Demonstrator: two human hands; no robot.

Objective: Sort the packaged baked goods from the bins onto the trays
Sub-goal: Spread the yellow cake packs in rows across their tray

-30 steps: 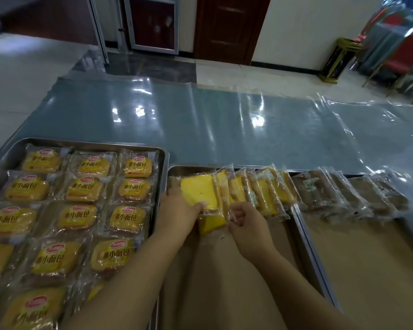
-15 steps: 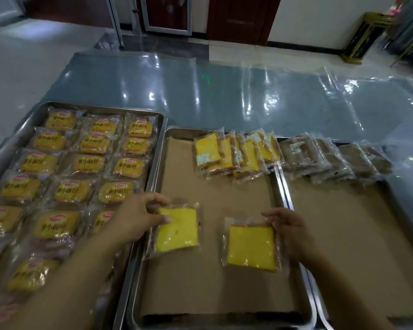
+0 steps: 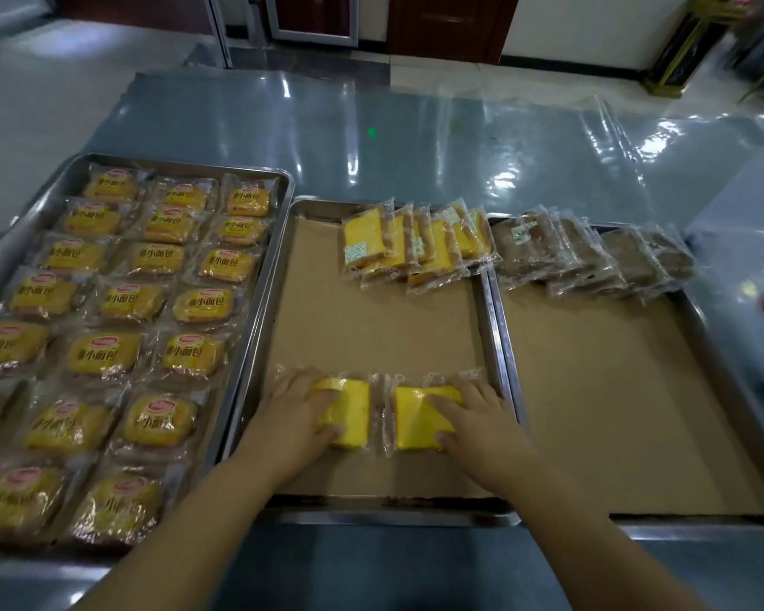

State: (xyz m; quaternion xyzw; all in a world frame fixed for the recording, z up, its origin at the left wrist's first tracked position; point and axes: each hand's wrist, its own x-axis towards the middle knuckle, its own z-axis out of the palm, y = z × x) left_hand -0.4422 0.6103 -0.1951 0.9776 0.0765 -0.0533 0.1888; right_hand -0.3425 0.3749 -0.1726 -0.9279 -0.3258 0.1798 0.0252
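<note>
Two clear packs of yellow cake lie flat, side by side, near the front of the paper-lined middle tray (image 3: 373, 513). My left hand (image 3: 294, 416) holds the left yellow cake pack (image 3: 353, 412), with fingers and thumb around its left half. My right hand (image 3: 481, 418) holds the right yellow cake pack (image 3: 415, 418) the same way from the right. A leaning row of yellow cake packs (image 3: 408, 246) stands at the back of this tray. A row of brown cake packs (image 3: 587, 255) stands at the back of the right tray (image 3: 724, 381).
The left tray (image 3: 256, 310) is filled with several rows of yellow bun packs (image 3: 148, 297). All three trays sit on a table under glossy plastic sheeting (image 3: 415, 138). Brown paper shows in the middle tray and over most of the right tray.
Both hands took a yellow cake pack from the back row, carried them toward me and set them down flat at the front of the middle tray. The camera tilted down.
</note>
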